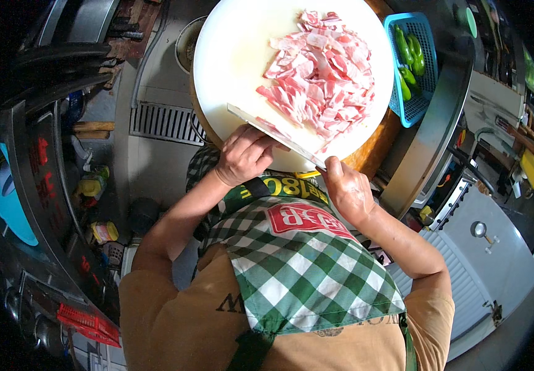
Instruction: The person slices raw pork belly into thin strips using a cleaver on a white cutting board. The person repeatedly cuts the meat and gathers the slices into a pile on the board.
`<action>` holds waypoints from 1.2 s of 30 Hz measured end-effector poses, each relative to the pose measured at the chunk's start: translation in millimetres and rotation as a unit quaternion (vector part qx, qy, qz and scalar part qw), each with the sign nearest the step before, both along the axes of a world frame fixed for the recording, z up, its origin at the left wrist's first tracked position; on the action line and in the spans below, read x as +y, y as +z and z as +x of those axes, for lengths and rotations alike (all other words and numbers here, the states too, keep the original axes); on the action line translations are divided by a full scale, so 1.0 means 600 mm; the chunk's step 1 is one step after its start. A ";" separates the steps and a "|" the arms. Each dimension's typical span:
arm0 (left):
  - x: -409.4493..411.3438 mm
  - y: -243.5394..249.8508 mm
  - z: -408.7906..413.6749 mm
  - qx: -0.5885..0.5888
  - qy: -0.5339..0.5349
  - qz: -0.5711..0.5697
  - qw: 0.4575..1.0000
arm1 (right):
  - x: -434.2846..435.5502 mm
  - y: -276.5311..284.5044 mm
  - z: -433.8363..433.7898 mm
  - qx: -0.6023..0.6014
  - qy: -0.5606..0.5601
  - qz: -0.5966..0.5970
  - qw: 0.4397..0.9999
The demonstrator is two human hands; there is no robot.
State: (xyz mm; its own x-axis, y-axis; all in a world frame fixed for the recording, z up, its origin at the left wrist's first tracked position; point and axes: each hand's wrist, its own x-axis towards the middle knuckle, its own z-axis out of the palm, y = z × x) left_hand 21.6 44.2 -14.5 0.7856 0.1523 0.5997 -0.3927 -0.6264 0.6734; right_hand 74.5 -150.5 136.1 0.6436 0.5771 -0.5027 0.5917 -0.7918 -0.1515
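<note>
My right hand (348, 190) grips the handle of a cleaver (305, 154), seen nearly edge-on, its blade slanting up to the left across the near part of a round white cutting board (232, 60). Close against the near side of the blade rests my left hand (246, 153), fingers bent. What lies under those fingers is hidden. Beyond the blade, a large heap of sliced raw pink-and-white meat (327, 79) covers the right half of the board. A few slices (269, 124) lie right along the blade's far side.
Right of the board stands a blue plastic basket (427, 88) holding several green peppers (404, 46). A metal counter edge (427, 134) runs beside it. A floor drain grate (167, 123) lies to the left, below a round container (188, 44). Dark metal shelving (39, 185) stands further left.
</note>
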 end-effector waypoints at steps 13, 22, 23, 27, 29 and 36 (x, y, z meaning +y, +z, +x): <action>-0.008 0.000 0.018 0.006 -0.039 -0.066 0.997 | 0.069 -0.081 0.088 -0.053 -0.060 0.221 0.972; -0.004 -0.014 0.018 0.003 -0.031 -0.042 0.999 | -0.015 0.028 0.032 -0.113 -0.047 0.098 0.988; -0.003 -0.013 0.016 0.007 -0.027 -0.039 0.999 | -0.018 0.030 0.023 -0.098 -0.054 0.088 0.990; -0.002 -0.009 0.021 0.000 -0.027 -0.040 0.999 | -0.036 -0.018 0.018 -0.096 -0.010 0.086 0.992; -0.003 -0.012 0.023 -0.004 -0.025 -0.049 0.998 | -0.020 -0.057 0.018 -0.074 -0.038 0.063 0.995; 0.006 -0.010 0.025 -0.015 -0.043 -0.043 0.998 | 0.000 -0.044 0.069 -0.088 -0.016 0.115 0.989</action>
State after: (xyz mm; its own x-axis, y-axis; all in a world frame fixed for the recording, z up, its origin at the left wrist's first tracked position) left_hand 36.3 47.9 -20.2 0.7795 0.1372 0.6113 -0.4632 -0.5309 0.7097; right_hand 115.8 -150.4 109.7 0.7295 0.6405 -0.2401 0.5994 -0.7677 -0.2266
